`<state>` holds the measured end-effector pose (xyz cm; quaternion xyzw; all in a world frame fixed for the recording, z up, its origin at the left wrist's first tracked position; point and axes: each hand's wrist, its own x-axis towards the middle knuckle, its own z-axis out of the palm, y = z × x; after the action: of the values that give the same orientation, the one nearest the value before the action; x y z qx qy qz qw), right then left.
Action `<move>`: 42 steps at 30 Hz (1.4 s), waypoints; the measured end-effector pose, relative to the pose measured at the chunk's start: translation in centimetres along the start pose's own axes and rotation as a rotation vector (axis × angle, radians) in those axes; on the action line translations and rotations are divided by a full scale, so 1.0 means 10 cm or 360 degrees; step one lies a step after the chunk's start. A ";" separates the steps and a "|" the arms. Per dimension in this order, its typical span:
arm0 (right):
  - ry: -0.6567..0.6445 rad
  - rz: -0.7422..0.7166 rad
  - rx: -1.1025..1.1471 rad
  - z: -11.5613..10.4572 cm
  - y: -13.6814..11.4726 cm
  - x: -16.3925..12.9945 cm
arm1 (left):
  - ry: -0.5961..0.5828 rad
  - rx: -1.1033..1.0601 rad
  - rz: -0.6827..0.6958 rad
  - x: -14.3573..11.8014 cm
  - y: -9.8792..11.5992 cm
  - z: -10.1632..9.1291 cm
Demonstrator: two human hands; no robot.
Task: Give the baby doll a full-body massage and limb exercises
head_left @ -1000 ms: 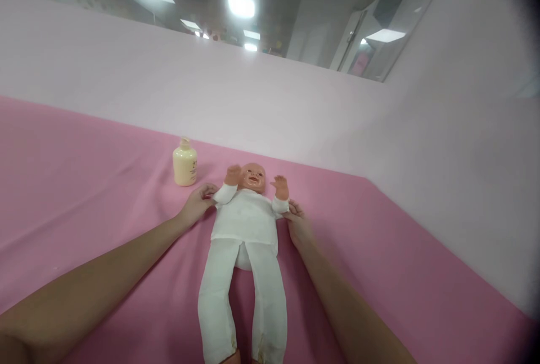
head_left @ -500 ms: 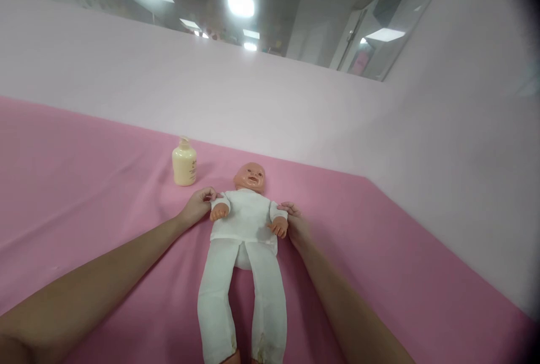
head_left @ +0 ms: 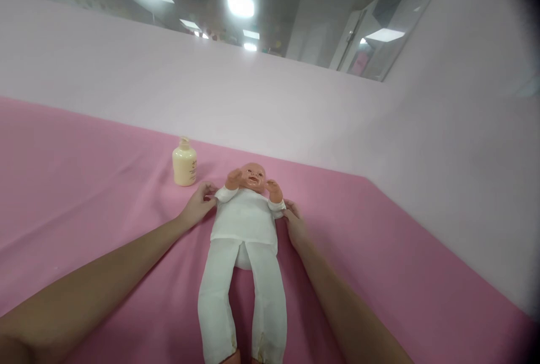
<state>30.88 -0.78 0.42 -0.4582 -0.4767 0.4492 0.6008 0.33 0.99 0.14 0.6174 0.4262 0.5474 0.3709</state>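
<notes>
- Nearest me, the baby doll [head_left: 244,234] lies face up on the pink table [head_left: 84,184], legs toward me.
- My left hand [head_left: 198,206] is closed on its left sleeve.
- My right hand [head_left: 295,223] grips its right sleeve, both doll arms raised.
- Farther left, a cream bottle [head_left: 184,163] stands upright.

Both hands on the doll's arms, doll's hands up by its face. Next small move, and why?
Probably swing both arms back down to the doll's sides. The left hand and right hand each grip an upper sleeve, the doll's hands are raised beside its face, and it lies flat on the pink sheet, so nothing blocks that arc.
</notes>
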 end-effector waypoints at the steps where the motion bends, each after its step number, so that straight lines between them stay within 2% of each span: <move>1: 0.0022 -0.0027 -0.0031 0.00 0.00 0.00 | 0.0015 0.0023 -0.0003 -0.01 0.02 0.00; 7: 0.0025 -0.0291 -0.0455 0.01 -0.08 -0.04 | 0.0026 0.0211 0.0032 -0.03 0.10 0.00; 12: 0.0048 -0.0172 -0.0705 -0.02 -0.04 -0.03 | -0.0001 0.0310 -0.0068 -0.01 0.06 -0.01; 17: -0.0009 -0.0176 -0.0700 -0.07 0.03 0.02 | -0.0075 0.0321 -0.0149 0.00 0.05 -0.02; 25: -0.0021 -0.0171 -0.0766 -0.06 -0.01 0.00 | -0.0121 0.0332 -0.0197 0.02 -0.01 -0.04; 28: -0.0002 -0.0186 -0.0683 -0.07 0.03 0.04 | -0.0157 0.0338 -0.0235 0.01 -0.02 -0.04; 33: 0.0043 -0.0155 -0.0317 -0.07 0.08 0.09 | -0.0123 0.0195 -0.0240 0.01 -0.03 -0.04; 37: 0.0069 -0.0102 -0.0112 -0.07 0.06 0.08 | -0.0092 0.0034 -0.0147 0.02 -0.02 -0.04; 42: -0.0030 -0.0058 0.0080 -0.05 0.00 0.05 | -0.0045 0.0044 -0.0010 0.01 0.06 -0.03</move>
<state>31.44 -0.31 0.42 -0.4300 -0.4792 0.4544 0.6156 0.15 0.84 0.78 0.6288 0.4303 0.5314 0.3702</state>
